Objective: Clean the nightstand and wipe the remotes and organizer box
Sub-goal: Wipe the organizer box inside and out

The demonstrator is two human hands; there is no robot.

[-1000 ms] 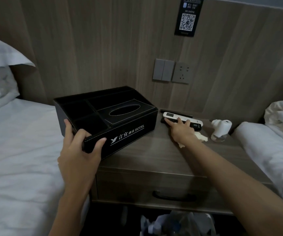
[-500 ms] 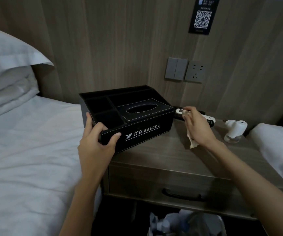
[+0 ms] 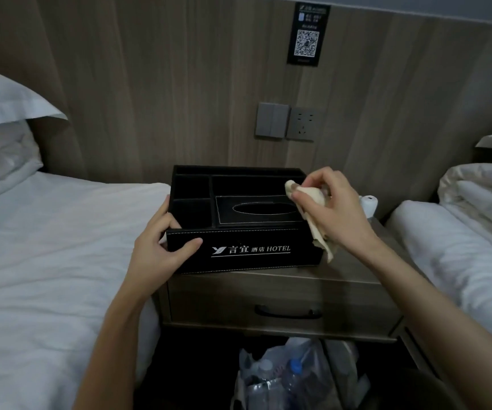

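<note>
Black box (image 3: pixel 250 250) sits at the front edge of the bench (image 3: pixel 354 269) beside the bed (image 3: pixel 46 247), the left hand (image 3: pixel 157 247) gripping its left front corner, thumb on the front face, while the right hand (image 3: pixel 336 214) pinches a beige cloth (image 3: pixel 317 229) over its right side.

A hotel bedroom: two white-sheeted beds (image 3: pixel 46 247) flank a wooden nightstand (image 3: pixel 283 294), a QR-code sign (image 3: pixel 308 34) hangs on the panelled wall, and an organizer box (image 3: pixel 247 250) reads "HOTEL".
</note>
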